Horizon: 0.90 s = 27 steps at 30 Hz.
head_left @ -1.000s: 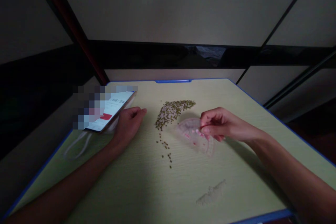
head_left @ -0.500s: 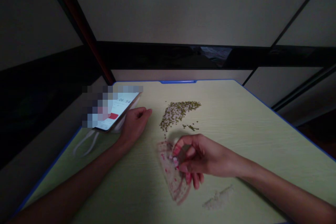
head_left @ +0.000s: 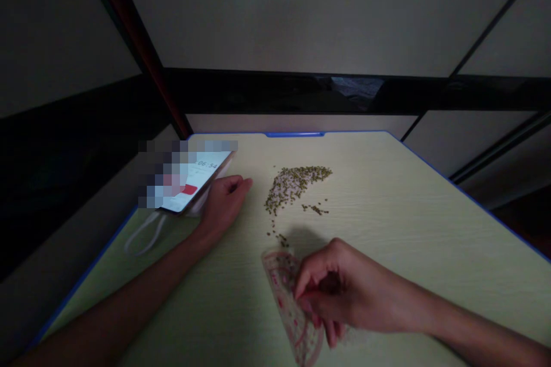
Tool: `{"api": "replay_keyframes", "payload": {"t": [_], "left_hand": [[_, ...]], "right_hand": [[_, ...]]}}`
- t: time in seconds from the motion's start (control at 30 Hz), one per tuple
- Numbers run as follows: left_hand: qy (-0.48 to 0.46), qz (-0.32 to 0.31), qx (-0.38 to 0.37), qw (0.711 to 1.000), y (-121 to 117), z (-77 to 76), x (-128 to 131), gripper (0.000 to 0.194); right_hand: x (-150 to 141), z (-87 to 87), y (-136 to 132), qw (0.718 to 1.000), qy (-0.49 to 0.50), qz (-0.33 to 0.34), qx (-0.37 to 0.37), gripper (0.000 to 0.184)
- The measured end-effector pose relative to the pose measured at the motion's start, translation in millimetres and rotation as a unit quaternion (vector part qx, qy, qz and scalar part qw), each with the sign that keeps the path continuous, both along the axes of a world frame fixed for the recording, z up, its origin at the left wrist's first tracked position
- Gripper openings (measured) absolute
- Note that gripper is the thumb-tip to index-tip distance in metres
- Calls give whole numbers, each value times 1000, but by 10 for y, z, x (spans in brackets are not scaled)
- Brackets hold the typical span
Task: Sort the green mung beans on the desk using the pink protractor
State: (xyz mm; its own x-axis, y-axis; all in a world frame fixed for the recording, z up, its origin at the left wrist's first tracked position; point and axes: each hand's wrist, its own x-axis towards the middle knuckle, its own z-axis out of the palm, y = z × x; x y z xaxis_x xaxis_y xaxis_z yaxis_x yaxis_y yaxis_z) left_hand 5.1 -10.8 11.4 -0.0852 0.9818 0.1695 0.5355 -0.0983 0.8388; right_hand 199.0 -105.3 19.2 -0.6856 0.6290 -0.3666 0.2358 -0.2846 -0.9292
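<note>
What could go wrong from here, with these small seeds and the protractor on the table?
The clear protractor, pinched in the right hand, is close to a few loose seeds; a quick sweep might scatter them.

The seed pile is loose, with nothing visible around it to contain it, so a bump could spread it over the table.

The left hand lies close beside the phone and might nudge it.

Lighting: dim; left edge near-black. Brightest item: glowing white rectangular phone screen [head_left: 194, 176], left of centre, partly pixelated. Soft shadow on pale wood-grain tabletop [head_left: 408, 212], above bare right hand [head_left: 340, 292], lower centre. Pink-marked clear plastic protractor [head_left: 289, 314]: blurred.
</note>
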Motion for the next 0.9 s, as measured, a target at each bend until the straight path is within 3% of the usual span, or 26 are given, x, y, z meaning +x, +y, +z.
{"api": "replay_keyframes", "payload": {"t": [0.4,0.9], "left_hand": [[7,3,1,1000,7,13,-1,34],[-6,6,3,1000,-1,-16,-13,34]], "right_hand": [[36,-49,61,993,36,-22,-107,6],[150,-34,131,994,3,-30,-103,8]]}}
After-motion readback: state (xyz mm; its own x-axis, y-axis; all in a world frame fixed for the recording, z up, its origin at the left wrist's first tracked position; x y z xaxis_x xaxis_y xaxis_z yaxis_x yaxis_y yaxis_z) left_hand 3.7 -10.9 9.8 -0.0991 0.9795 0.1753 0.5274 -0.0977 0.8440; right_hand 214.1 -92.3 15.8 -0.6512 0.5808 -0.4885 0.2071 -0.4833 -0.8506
